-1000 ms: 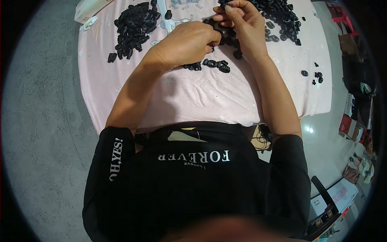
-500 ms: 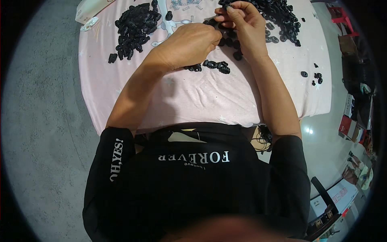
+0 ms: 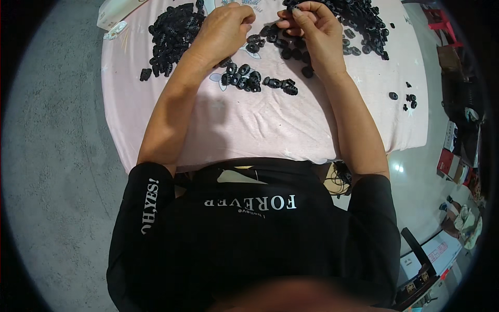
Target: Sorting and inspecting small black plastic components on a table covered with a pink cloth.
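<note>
STEP: likely small-part assembly | RIGHT HAND (image 3: 319, 35): grip pinches black piece (image 3: 291, 7) | LEFT HAND (image 3: 224, 28): grip curled (whether loaded, cannot tell) | NEXT: probably requires picking from springs (image 3: 253, 2), 12 o'clock

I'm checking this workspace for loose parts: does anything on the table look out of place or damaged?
A few black pieces lie on the right of the pink cloth, apart from the right-hand pile, so they look stray, though perhaps set aside. The cloth is slightly wrinkled. Any damage is too small to tell.
</note>
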Available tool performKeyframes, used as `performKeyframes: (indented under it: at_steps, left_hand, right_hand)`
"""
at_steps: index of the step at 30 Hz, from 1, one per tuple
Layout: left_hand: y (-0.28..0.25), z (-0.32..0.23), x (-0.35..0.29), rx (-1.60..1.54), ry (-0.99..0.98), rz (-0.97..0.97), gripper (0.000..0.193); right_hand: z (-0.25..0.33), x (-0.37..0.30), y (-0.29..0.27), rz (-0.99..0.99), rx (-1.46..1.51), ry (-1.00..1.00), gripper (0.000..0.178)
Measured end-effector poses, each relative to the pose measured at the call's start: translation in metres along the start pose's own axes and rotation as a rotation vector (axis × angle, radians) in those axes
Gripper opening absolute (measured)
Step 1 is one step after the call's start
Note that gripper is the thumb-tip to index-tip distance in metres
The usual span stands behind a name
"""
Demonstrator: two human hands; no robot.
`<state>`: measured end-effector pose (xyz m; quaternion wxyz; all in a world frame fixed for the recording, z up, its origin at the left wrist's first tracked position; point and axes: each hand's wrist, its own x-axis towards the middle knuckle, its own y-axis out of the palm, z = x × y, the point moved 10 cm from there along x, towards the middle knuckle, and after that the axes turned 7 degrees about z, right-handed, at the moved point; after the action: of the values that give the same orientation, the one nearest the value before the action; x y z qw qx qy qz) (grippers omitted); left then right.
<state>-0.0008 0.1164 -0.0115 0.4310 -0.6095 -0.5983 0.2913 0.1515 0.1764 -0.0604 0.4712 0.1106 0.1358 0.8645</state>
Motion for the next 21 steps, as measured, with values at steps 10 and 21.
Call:
performKeyframes:
  at_steps: [10,21]
  left_hand:
    - [0.012,0.015,0.0,0.075,-0.043,0.057,0.012]
    - [-0.006,-0.003,0.0,-0.152,-0.093,0.086,0.01]
  right_hand:
    - [-0.009,0.0,0.002,0.022,-0.009,0.029,0.009]
    - [-0.004,-0.003,0.002,0.06,-0.141,0.043,0.015]
